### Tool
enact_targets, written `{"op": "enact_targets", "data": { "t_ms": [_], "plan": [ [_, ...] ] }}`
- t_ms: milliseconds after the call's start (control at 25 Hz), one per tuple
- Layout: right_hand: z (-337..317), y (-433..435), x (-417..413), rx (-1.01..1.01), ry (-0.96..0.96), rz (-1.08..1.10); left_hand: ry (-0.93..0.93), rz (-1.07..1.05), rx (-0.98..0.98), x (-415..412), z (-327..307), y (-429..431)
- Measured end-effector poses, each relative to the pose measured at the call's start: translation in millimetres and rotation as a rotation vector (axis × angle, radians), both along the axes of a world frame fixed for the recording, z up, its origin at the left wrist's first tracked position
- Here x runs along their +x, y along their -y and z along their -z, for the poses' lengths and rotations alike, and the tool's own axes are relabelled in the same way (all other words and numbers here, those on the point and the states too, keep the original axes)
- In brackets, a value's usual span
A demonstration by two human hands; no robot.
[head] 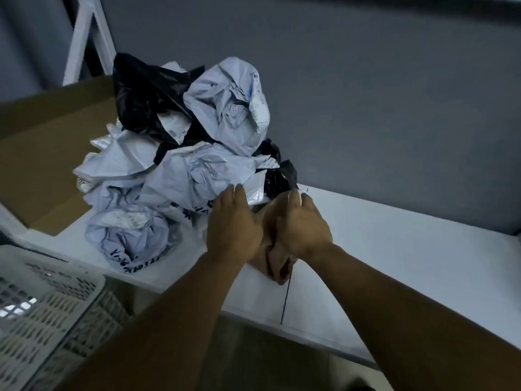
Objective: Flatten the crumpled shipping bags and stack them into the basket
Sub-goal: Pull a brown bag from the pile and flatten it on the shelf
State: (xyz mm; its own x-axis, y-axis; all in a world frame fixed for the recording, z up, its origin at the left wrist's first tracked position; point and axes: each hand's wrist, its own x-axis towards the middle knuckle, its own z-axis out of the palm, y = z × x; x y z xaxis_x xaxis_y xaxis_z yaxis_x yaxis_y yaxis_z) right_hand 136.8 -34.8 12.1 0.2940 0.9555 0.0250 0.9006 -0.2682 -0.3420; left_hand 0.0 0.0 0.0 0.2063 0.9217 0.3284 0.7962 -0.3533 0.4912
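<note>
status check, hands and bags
Left hand and right hand flat on brown bag. Crumpled pile unsorted. Basket holds no bags.

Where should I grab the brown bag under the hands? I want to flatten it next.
Take the brown bag by its near free end, coming from the table's front edge: that crumpled end pokes out clear of both hands and the pile.

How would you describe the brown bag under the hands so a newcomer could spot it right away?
Start at the heap of crumpled bags on the white table. At its near right edge, both hands, left and right, press on one brown bag lying flat. It is the only brown one; the others are grey or black.
</note>
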Motion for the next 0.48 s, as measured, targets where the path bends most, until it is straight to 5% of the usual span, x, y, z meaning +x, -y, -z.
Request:
{"op": "enact_targets", "data": {
  "t_ms": [280,480],
  "plan": [
    [44,-16,9,-0.090,-0.206,0.116,0.126,-0.023,-0.139,12,47,0],
    [35,1,11,0.125,-0.286,0.216,0.238,-0.088,-0.264,6,65,4]
  ]
}}
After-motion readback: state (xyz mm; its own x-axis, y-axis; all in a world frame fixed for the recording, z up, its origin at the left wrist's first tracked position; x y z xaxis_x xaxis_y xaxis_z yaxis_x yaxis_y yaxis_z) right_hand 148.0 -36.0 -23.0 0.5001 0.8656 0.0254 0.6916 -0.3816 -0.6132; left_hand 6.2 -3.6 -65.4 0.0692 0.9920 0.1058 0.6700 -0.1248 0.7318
